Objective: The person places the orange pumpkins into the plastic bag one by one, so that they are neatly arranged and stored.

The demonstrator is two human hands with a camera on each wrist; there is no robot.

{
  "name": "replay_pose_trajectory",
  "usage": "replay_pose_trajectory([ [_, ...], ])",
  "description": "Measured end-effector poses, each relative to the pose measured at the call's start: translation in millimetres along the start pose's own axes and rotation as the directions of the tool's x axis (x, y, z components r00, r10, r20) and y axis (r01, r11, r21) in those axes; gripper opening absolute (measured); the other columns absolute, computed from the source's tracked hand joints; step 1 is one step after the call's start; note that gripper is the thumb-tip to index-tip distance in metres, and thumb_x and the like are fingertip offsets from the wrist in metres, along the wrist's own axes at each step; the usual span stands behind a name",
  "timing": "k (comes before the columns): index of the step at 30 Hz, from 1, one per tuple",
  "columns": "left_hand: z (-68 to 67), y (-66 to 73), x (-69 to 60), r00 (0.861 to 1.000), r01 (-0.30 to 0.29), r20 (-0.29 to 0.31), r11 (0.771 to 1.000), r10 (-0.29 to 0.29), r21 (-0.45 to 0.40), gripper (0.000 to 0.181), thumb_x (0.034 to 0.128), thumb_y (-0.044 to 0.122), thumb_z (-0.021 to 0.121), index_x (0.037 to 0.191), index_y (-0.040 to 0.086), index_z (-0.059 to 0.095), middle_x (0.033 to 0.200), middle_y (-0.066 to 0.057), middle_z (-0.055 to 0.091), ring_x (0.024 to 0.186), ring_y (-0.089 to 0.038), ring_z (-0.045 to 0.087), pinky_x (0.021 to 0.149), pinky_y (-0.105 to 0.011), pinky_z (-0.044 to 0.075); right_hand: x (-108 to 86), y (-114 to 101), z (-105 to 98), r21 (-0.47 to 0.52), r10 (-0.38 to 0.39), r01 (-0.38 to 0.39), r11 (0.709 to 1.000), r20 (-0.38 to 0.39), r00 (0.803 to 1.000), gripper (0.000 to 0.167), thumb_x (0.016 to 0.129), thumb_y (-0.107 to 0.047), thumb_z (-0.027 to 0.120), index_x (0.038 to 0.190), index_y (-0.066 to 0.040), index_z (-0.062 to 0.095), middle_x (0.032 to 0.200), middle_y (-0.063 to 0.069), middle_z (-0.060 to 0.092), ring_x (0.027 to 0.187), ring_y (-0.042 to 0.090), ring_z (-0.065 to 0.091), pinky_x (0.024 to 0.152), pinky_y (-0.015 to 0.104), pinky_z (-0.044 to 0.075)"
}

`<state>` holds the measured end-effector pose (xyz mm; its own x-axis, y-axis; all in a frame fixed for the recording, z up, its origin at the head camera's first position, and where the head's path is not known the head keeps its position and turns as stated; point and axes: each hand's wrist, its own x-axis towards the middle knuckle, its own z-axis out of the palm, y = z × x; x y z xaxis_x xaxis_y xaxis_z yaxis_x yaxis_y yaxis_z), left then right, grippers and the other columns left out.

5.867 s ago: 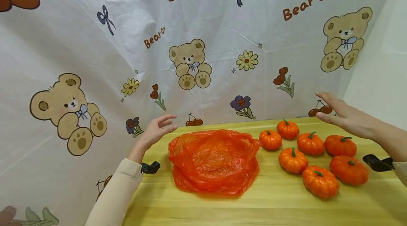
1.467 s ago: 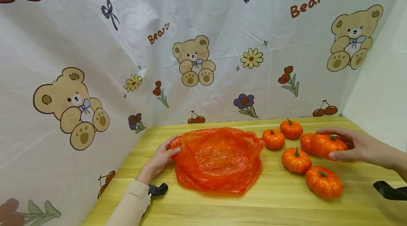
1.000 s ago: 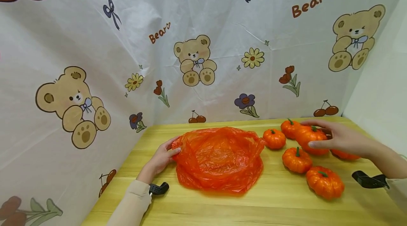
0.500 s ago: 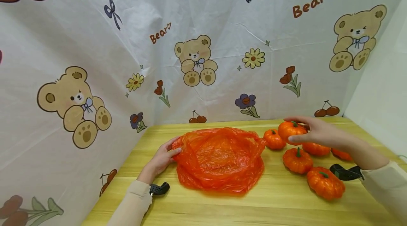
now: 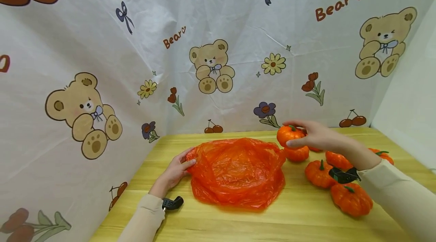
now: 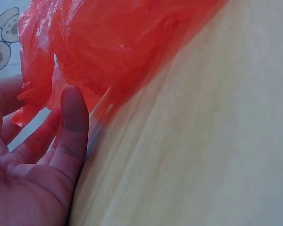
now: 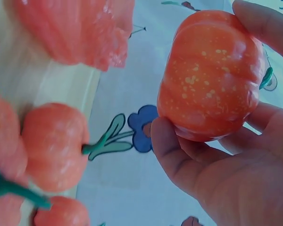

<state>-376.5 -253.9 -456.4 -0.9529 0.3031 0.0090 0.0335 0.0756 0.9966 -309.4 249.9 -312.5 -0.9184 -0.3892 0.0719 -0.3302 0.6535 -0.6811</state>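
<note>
My right hand [image 5: 315, 136] grips a small orange toy pumpkin [image 5: 289, 135] with a green stem, thumb on one side and fingers on the other. It is raised in front of another pumpkin [image 5: 296, 154], just right of the bag. In the right wrist view, the gripped pumpkin [image 7: 210, 77] shows its speckled skin. A thin red plastic bag [image 5: 238, 170] lies on the table with its mouth spread wide. My left hand [image 5: 175, 168] holds the bag's left edge between thumb and fingers. Up close, the left wrist view shows crumpled red plastic [image 6: 108, 42] at the fingers.
More toy pumpkins, such as the front one [image 5: 351, 199] and a middle one [image 5: 319, 174], sit on the right of the wooden table [image 5: 204, 227]. My right forearm partly covers some of them. A bear-print cloth [image 5: 238, 26] hangs behind the table.
My right hand has carried the pumpkin leftward from the right of the cluster, towards the bag. Earlier both hands hovered; my left hand came down to the bag's edge and has stayed there.
</note>
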Motion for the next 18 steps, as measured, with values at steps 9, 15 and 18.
replay_pose_trajectory([
  [9,1.3,2.0,-2.6,1.0,0.009,-0.01,1.0,-0.009,-0.017,0.064,0.1029,0.014,0.063,0.161,0.018,0.037,0.158,-0.02,0.042,0.103,-0.016,0.064,0.079,-0.029,0.06,27.6,-17.1,11.9,0.045,-0.014,0.011,0.999,0.05,0.999,0.074,0.09,-0.045,0.079,0.152,-0.021,0.046,0.137,0.013,0.06,0.109,0.027,0.066,0.09,0.041,0.057],
  [15,2.0,1.3,-2.3,1.0,0.015,-0.012,0.999,-0.016,-0.037,0.062,0.1036,0.013,0.062,0.16,0.019,0.038,0.158,-0.018,0.042,0.104,-0.016,0.066,0.08,-0.03,0.06,49.7,-28.3,25.1,0.041,0.004,-0.007,0.999,0.083,0.997,0.076,0.088,-0.05,0.078,0.153,-0.026,0.046,0.141,0.012,0.057,0.12,0.03,0.059,0.099,0.049,0.053],
  [18,2.5,0.8,-1.8,1.0,0.009,0.001,0.999,-0.008,-0.041,0.064,0.1037,0.013,0.062,0.162,0.019,0.035,0.159,-0.02,0.04,0.103,-0.014,0.065,0.079,-0.029,0.06,63.3,-32.4,32.8,0.062,-0.029,0.023,0.998,0.101,0.994,0.076,0.088,-0.046,0.079,0.152,-0.023,0.047,0.139,0.014,0.059,0.117,0.029,0.061,0.099,0.047,0.054],
])
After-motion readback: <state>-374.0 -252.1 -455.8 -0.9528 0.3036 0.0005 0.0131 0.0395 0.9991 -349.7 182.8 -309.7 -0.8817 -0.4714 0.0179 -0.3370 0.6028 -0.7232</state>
